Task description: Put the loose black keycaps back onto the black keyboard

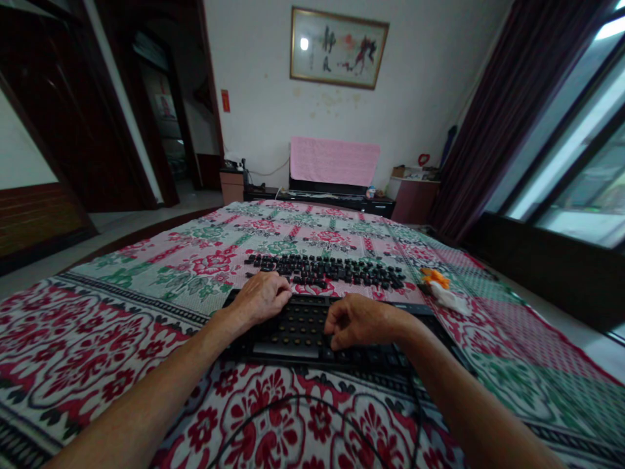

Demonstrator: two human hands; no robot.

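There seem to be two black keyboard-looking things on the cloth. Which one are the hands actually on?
The nearer one, the keyboard base with most keys stripped off. Both hands rest on it; the farther thing is a row of loose keycaps laid out beyond.

Head-worn view, perhaps slightly downward, close.

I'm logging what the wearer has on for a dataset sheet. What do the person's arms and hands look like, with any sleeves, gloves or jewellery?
Both forearms are bare up to the bottom edge of the picture, so no sleeves show. The left hand and the right hand wear no gloves. No ring, watch or bracelet is visible on either wrist or on the fingers that show, though the fingertips are curled under, so part of them is hidden.
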